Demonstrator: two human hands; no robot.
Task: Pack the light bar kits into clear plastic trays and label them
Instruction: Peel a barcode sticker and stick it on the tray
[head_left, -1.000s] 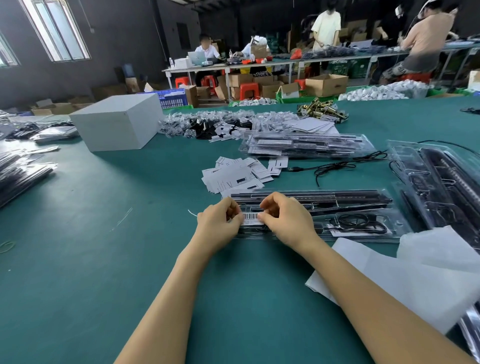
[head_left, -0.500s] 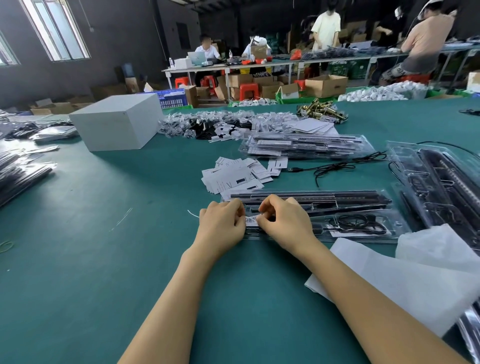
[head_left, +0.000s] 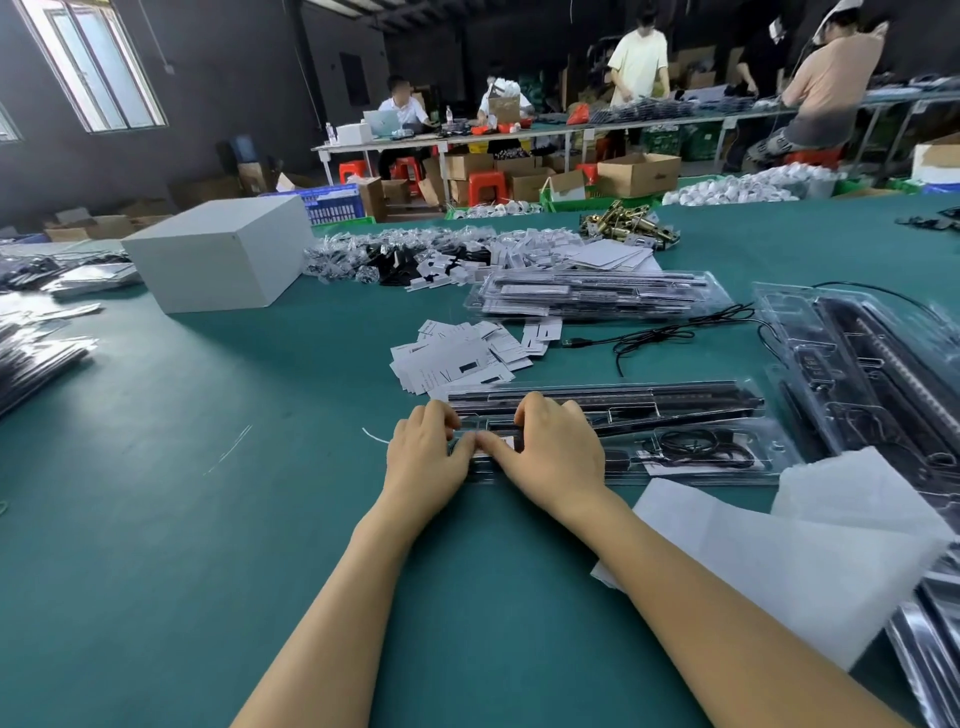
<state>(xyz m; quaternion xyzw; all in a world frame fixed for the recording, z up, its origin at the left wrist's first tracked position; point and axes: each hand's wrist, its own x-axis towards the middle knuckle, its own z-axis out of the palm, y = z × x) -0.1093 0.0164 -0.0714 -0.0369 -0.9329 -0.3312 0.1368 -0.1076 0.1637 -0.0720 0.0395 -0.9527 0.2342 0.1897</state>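
A clear plastic tray (head_left: 696, 415) with black light bars and a coiled cable lies on the green table in front of me. My left hand (head_left: 426, 457) and my right hand (head_left: 550, 447) rest on its left end, fingertips meeting over a small white barcode label (head_left: 506, 443) that is mostly hidden under them. Both hands press flat on the tray and label. A loose pile of white labels (head_left: 457, 358) lies just behind the tray.
A stack of packed trays (head_left: 597, 296) sits further back, with a black USB cable (head_left: 654, 338) beside it. More open trays (head_left: 872, 374) lie right. White paper sheets (head_left: 779, 545) lie near right. A white box (head_left: 218, 260) stands left. People work at far tables.
Both hands have moved closer together over the barcode label, which was plainly visible between them and is now nearly covered by the fingers.
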